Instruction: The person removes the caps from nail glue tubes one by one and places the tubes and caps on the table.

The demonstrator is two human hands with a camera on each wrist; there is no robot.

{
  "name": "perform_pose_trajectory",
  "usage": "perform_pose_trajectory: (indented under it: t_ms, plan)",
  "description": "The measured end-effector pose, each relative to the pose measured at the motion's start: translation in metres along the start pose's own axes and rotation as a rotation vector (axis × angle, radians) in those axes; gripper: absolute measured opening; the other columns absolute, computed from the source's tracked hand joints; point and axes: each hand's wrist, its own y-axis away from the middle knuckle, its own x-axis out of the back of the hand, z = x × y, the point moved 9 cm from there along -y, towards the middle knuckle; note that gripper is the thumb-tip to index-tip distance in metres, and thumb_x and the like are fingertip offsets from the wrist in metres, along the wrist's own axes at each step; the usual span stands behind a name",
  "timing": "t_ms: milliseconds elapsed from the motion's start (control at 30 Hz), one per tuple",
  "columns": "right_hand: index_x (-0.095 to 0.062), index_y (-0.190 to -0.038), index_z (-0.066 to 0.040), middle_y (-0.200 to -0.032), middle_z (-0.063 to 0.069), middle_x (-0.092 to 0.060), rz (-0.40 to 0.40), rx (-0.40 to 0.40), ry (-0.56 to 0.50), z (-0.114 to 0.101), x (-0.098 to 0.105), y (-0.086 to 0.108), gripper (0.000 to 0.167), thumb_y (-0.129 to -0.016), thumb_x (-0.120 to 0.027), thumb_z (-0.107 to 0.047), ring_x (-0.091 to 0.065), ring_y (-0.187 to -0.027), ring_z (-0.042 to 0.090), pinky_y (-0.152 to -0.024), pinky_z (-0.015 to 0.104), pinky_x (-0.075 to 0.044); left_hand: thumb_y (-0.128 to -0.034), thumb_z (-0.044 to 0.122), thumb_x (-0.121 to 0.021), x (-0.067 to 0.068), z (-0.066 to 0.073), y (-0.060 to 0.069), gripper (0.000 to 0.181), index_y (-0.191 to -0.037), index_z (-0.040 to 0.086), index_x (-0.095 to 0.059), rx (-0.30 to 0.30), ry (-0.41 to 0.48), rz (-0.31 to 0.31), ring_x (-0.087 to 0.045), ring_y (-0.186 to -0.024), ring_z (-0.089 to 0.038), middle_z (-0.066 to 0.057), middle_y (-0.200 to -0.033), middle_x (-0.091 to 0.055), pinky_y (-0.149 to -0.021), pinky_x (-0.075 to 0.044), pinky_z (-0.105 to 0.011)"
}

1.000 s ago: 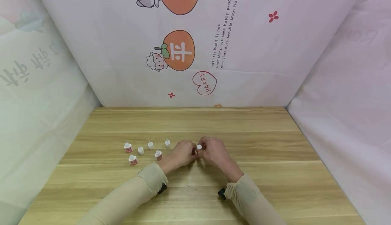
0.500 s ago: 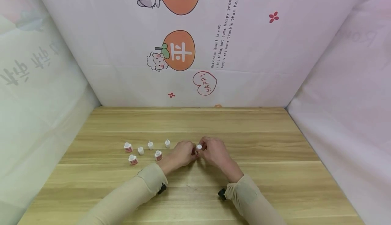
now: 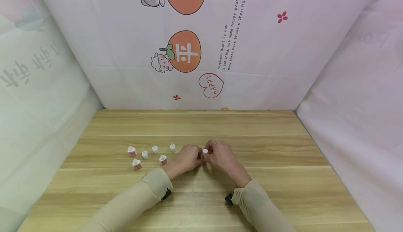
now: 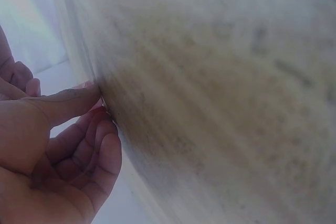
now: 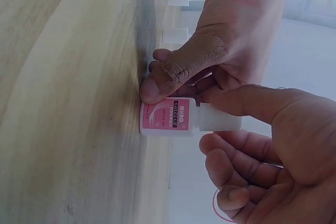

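Observation:
A small white bottle of nail glue (image 5: 168, 119) with a pink label stands on the wooden table between my hands. My left hand (image 3: 189, 157) pinches its body low down, the thumb against the label side in the right wrist view. The white cap (image 5: 223, 119) sits on the bottle's neck, and my right hand (image 3: 221, 156) grips it between thumb and fingers. In the left wrist view my left hand (image 4: 68, 145) hides most of the bottle.
Left of my left hand stand three like bottles: a rear one (image 3: 132, 152), a front one (image 3: 137, 164) and a nearer one (image 3: 163, 160). Three loose white caps stand among them: a left cap (image 3: 145, 155), a middle cap (image 3: 155, 150) and a right cap (image 3: 172, 148). Printed cloth walls surround the table.

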Motion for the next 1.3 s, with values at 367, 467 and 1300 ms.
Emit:
perform_pose_trajectory:
  t_ms: [367,467,1300]
  plan:
    - [-0.067,-0.092,-0.015,-0.081,-0.002,-0.070,-0.002,0.024,-0.003,-0.0019,0.0001,-0.0007,0.014,-0.083,-0.078,-0.018,-0.062,-0.074,0.012,-0.071,0.031,-0.049,-0.0867,0.025,-0.078,0.0014,0.0004,-0.0005,0.015,-0.082,0.014,-0.069,-0.001,-0.017,0.011,-0.059,-0.072,-0.012,0.003,-0.076,-0.067,-0.070,-0.049,-0.030]
    - [-0.067,-0.092,-0.015,-0.080,-0.003,-0.069,-0.009,0.009,-0.014,-0.0007,-0.0002,-0.0005,0.015,-0.084,-0.078,-0.020,-0.060,-0.073,0.013,-0.071,0.031,-0.048,-0.0857,0.023,-0.078,0.0010,-0.0006,-0.0004,0.015,-0.080,0.014,-0.069,0.004,0.001,0.011,-0.059,-0.072,-0.013,0.003,-0.075,-0.066,-0.070,-0.049,-0.030]
    - [-0.067,-0.092,-0.013,-0.079,-0.003,-0.069,-0.022,-0.033,-0.024,0.0042,-0.0027,-0.0013,0.017,-0.085,-0.078,-0.023,-0.060,-0.076,0.014,-0.074,0.032,-0.048,-0.0866,0.022,-0.078,-0.0009,-0.0021,-0.0012,0.014,-0.080,0.014,-0.068,0.018,0.018,-0.009,-0.058,-0.072,-0.012,0.003,-0.075,-0.066,-0.071,-0.049,-0.030]
